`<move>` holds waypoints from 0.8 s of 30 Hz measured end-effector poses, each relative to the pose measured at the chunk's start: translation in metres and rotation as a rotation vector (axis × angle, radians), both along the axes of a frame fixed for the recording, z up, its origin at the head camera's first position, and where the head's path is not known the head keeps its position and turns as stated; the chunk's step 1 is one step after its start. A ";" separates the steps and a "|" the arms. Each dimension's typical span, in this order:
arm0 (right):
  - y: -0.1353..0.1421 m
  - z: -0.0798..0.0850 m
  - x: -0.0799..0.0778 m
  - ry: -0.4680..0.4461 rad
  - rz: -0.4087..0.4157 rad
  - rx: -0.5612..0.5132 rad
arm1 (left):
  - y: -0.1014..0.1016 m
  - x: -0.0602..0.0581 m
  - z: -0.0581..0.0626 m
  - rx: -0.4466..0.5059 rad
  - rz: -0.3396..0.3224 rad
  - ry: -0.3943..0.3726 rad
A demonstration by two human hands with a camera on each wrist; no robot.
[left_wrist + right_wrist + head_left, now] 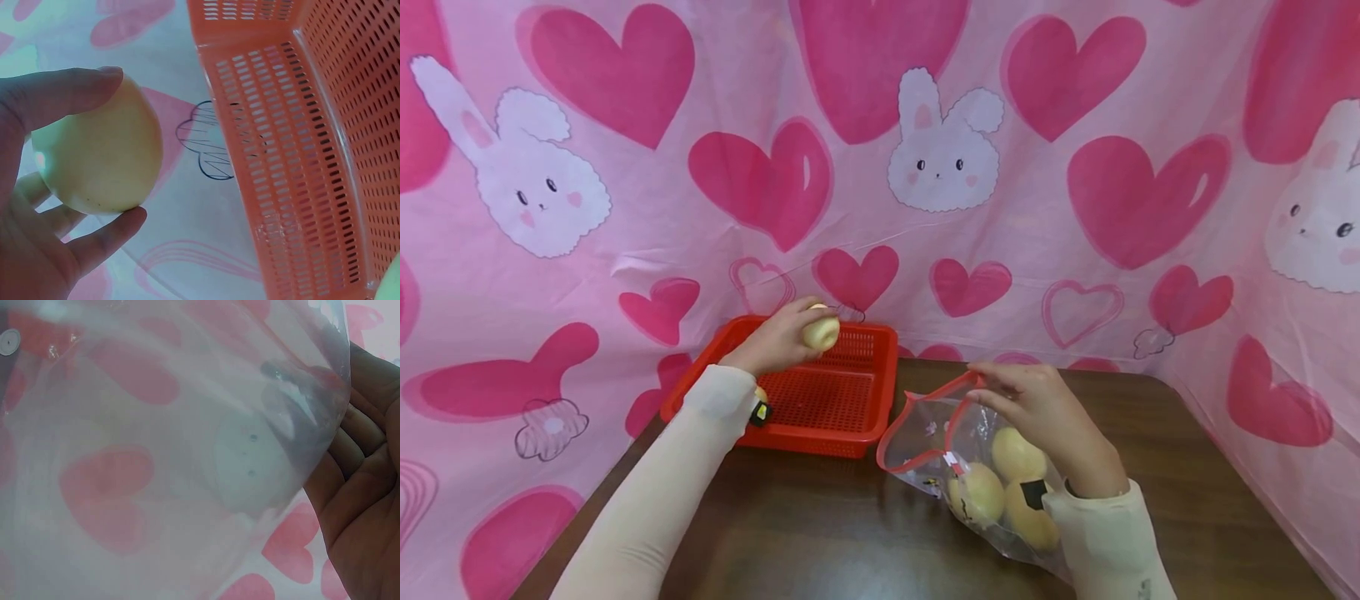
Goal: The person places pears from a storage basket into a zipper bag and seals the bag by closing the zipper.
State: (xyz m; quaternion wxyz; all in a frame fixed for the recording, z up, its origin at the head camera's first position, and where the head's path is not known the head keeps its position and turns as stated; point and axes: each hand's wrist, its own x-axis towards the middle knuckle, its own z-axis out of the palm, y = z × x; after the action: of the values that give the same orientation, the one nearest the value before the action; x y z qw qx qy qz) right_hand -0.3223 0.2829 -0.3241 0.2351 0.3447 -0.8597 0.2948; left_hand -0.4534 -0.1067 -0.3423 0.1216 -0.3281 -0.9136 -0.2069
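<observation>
Yellow fruit [822, 333], gripped by the left hand [782, 340], is above the red basket [820, 442]; right hand [1048, 412] pinches a clear bag [981, 437] right of the basket; brown table [820, 525] beneath it, pink heart-print cloth [865, 225] behind.

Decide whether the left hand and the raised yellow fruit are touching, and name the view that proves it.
Touching. The left wrist view shows the left hand gripping the fruit, thumb across its upper side and a fingertip against its lower edge.

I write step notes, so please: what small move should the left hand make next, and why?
Perhaps carry the yellow fruit to the clear bag: the left hand holds it, the right hand grips the open red rim, and similar fruits lie inside.
</observation>
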 end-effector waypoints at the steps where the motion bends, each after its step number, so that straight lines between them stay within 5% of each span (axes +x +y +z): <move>1: 0.000 0.000 0.000 -0.001 -0.001 0.000 | 0.001 0.001 0.001 0.009 0.000 -0.002; 24: -0.001 0.002 0.001 -0.050 -0.022 0.019 | 0.006 0.027 0.000 0.125 -0.036 0.070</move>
State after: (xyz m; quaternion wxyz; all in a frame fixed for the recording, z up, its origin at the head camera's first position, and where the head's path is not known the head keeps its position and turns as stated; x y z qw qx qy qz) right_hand -0.3210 0.2821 -0.3221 0.2132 0.3299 -0.8719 0.2925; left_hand -0.4265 -0.1008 -0.3421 0.1699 -0.3432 -0.8881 -0.2542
